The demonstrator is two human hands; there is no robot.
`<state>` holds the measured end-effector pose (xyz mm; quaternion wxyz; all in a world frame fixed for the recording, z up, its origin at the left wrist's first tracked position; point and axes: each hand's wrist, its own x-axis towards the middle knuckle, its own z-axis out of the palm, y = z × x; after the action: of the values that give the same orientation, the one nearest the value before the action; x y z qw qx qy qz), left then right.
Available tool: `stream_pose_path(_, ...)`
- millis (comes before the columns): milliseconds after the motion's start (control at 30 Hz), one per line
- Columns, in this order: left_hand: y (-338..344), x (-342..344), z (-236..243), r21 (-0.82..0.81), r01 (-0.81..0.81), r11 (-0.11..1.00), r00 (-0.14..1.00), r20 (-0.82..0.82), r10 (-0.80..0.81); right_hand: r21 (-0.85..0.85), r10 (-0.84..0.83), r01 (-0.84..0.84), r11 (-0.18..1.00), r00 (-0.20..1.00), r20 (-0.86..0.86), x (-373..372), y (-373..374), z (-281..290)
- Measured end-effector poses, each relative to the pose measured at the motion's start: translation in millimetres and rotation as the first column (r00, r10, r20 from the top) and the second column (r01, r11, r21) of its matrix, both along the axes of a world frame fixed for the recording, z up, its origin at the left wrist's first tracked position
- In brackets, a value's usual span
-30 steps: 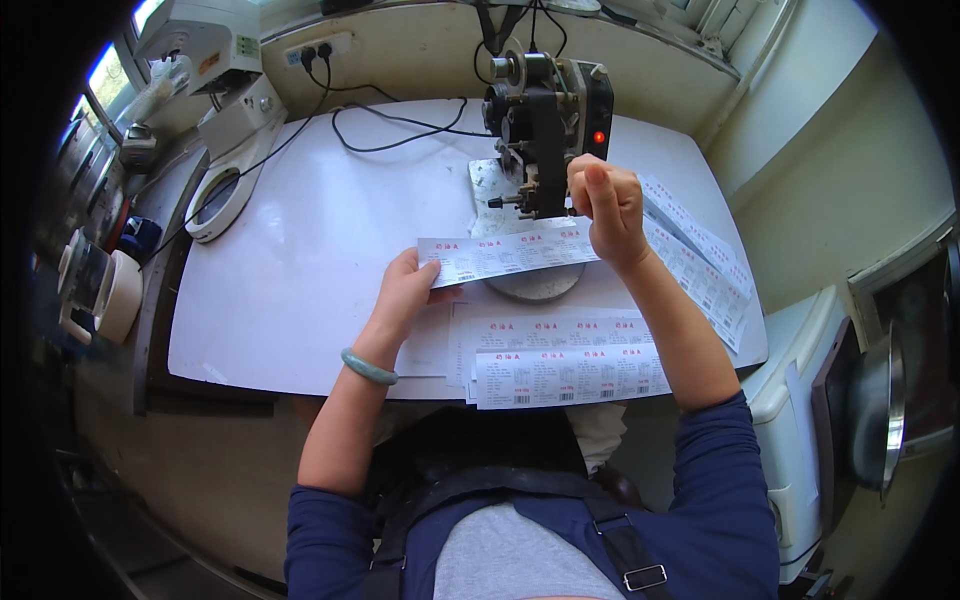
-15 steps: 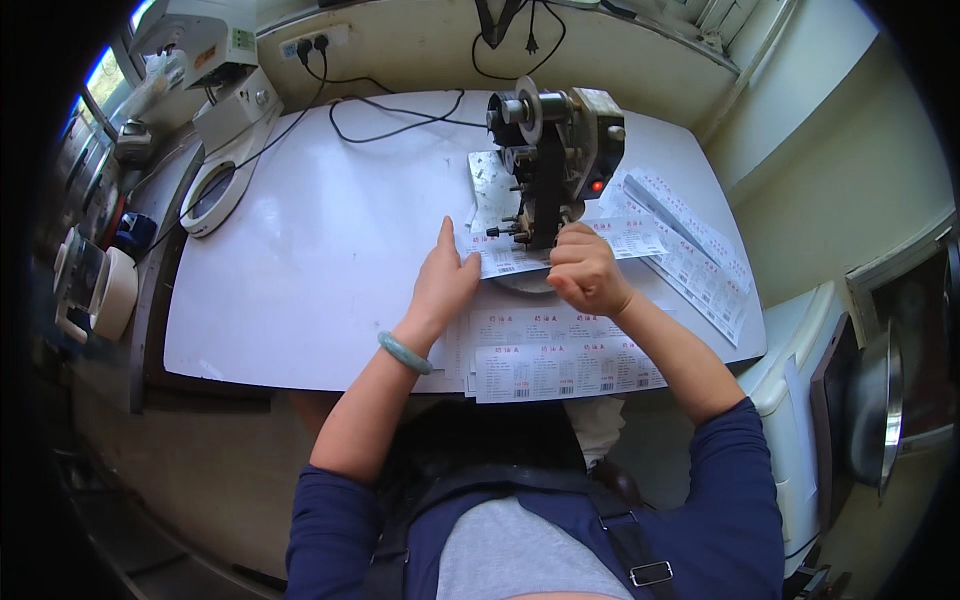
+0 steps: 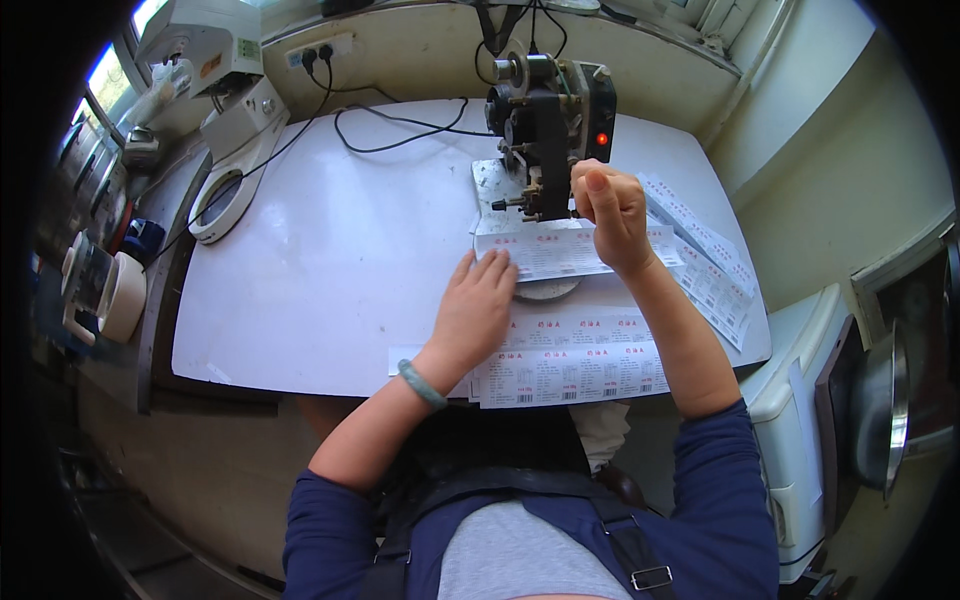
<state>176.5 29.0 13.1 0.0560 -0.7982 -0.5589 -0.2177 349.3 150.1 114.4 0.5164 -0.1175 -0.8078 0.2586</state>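
Left hand (image 3: 478, 310) palm down, fingers extended and close together, fingertips resting on the left end of a white label strip (image 3: 560, 258). Strip lies across the round metal plate (image 3: 548, 290) at the front of a black stamping machine (image 3: 545, 150), passing behind the right wrist. Right hand (image 3: 612, 215) curled into a fist at the machine's right front; cannot tell what it grips. Red light (image 3: 602, 139) lit. More printed sheets (image 3: 575, 375) near the table's front edge.
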Motion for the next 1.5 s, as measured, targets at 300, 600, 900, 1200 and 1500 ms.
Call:
stream_pose_path(300,0,19,-6,0.017,-0.062,0.998,0.995,0.085,0.061,0.023,0.011,-0.012,1.000,1.000,0.012,4,3,-3)
stream_pose_path(600,-5,15,-11,-0.028,-0.023,0.999,0.996,0.091,0.025,0.071,-0.005,0.003,0.997,1.000,0.026,6,1,-9)
stream_pose_path(900,-23,15,7,-0.005,-0.031,1.000,0.977,0.210,0.031,0.076,0.005,-0.008,0.997,0.999,0.045,8,2,-9)
stream_pose_path(1200,5,5,16,0.161,0.003,0.987,0.993,0.114,-0.021,0.053,0.001,-0.002,0.999,1.000,0.031,5,-1,-10)
stream_pose_path(1500,13,5,-1,0.291,-0.017,0.957,0.987,0.156,-0.030,0.032,-0.020,0.018,0.999,0.999,0.038,8,-1,-18)
